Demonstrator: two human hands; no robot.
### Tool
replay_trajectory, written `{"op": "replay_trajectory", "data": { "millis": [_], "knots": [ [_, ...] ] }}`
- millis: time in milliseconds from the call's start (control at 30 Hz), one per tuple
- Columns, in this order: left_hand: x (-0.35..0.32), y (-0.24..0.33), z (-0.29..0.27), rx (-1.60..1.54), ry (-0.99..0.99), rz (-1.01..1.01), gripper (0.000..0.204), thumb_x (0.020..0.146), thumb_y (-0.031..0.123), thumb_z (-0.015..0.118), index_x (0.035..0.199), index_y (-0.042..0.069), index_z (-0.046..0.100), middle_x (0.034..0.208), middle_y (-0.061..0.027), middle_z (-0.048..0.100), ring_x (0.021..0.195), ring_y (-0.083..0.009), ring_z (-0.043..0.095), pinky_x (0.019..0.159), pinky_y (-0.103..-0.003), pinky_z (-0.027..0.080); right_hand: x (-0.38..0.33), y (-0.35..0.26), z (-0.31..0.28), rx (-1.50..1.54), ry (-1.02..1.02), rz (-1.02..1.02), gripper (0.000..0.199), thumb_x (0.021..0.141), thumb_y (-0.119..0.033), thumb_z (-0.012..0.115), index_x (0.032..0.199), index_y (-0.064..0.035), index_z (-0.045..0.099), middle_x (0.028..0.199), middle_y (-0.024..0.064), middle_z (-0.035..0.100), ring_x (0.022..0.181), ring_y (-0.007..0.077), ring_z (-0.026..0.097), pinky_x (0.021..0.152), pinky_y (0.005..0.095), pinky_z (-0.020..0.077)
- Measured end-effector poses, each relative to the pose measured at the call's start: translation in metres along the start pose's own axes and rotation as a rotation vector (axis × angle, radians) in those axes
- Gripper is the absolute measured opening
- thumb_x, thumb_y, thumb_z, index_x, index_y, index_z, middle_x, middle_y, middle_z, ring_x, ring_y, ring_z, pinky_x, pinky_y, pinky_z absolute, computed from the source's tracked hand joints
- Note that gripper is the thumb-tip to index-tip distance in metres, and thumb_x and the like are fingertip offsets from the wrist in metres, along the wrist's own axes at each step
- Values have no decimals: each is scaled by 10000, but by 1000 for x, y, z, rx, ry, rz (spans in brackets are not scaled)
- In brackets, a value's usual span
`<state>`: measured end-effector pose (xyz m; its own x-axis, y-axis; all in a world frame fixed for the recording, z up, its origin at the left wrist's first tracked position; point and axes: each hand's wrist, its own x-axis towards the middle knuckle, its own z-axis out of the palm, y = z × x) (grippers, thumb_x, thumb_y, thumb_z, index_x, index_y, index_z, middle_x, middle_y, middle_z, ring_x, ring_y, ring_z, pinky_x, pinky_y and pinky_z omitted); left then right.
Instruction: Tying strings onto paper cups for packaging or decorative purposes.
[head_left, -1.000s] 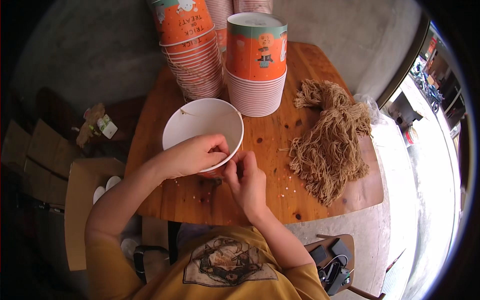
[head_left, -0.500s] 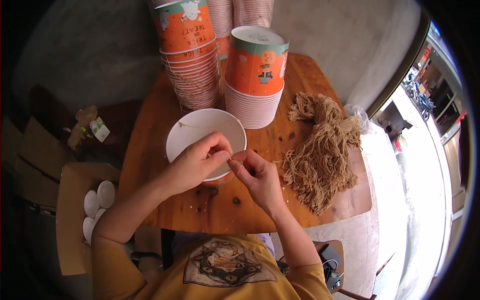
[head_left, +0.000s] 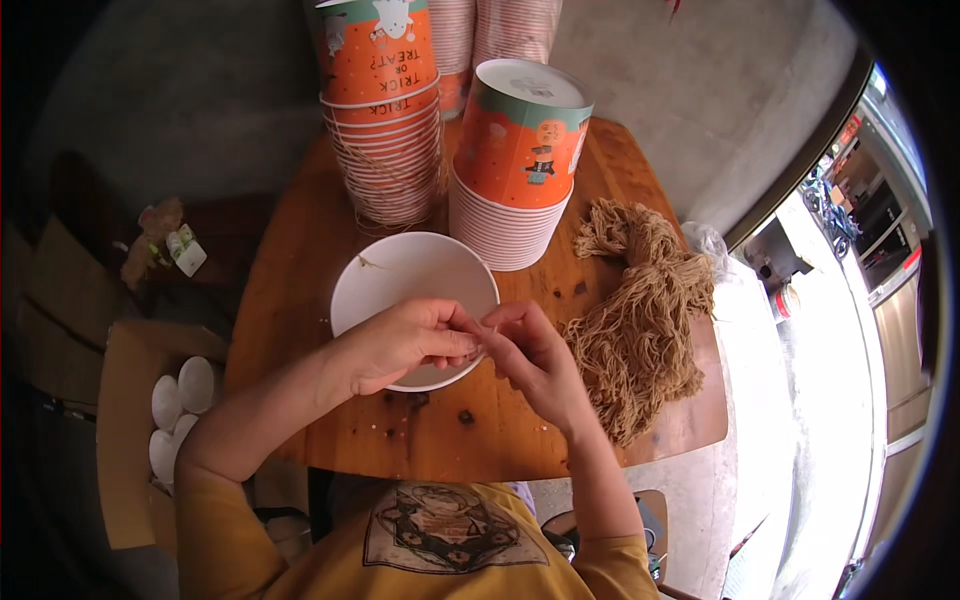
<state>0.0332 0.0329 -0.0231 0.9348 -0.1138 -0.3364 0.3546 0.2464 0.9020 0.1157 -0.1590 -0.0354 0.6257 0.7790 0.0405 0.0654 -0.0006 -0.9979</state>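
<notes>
An open paper bucket (head_left: 385, 290), white inside, sits on the wooden table in front of me. A short strand of tan cord (head_left: 368, 263) shows by its far inner wall. My left hand (head_left: 410, 342) is over the bucket's near right part, fingers pinched. My right hand (head_left: 537, 365) pinches beside it at the right rim, and the fingertips of both meet. Whatever lies between them is too small or hidden to make out. Right of my right hand lies a large bundle of tan cords (head_left: 645, 325).
Behind the bucket stand an upside-down stack of orange printed buckets (head_left: 520, 150) and a taller stack (head_left: 380, 60) with cords hanging on it. More stacked buckets (head_left: 515, 30) stand behind. On the lower left, a cardboard box (head_left: 120, 440) holds several white round pieces (head_left: 198, 385).
Both hands have shifted slightly right along the bucket, still pinched together. The left hand has turned, its fingers now pointing more to the right. The whole view has shifted a little.
</notes>
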Motion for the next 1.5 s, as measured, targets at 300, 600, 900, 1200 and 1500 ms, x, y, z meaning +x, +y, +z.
{"op": "replay_trajectory", "data": {
  "millis": [300,600,900,1200,1500],
  "knots": [
    [13,2,7,21,-57,91,93,964,117,591,1027,49,585,904,9,587,778,-68,520,693,-212,435,8,-48,-33,-274,-335,-83,167,934,-63,602,1088,-35,543,849,-7,600,752,45,524,665,214,428],
    [13,2,10,162,-85,110,115,949,119,636,1012,22,625,933,-24,626,804,-83,557,719,-235,474,39,-36,-36,-378,-208,-320,97,915,-6,623,1002,-36,592,862,23,621,761,86,557,683,252,467],
    [17,5,9,110,-62,19,143,956,145,617,1017,16,630,902,5,614,797,-57,535,727,-202,444,9,2,-33,-505,179,-422,137,877,53,623,991,-19,606,922,90,615,798,206,625,686,297,505],
    [16,7,21,133,74,110,124,948,137,627,994,22,624,867,1,599,771,-71,537,721,-214,458,0,-23,-31,-367,-46,-499,152,859,40,660,981,-46,632,905,65,613,842,207,613,727,306,495],
    [14,7,20,189,-27,77,126,971,147,598,1010,34,636,879,19,584,771,-50,514,695,-199,434,29,-11,-28,-317,30,-493,135,863,35,647,978,-31,620,918,72,627,786,213,628,681,317,515]
  ]
}}
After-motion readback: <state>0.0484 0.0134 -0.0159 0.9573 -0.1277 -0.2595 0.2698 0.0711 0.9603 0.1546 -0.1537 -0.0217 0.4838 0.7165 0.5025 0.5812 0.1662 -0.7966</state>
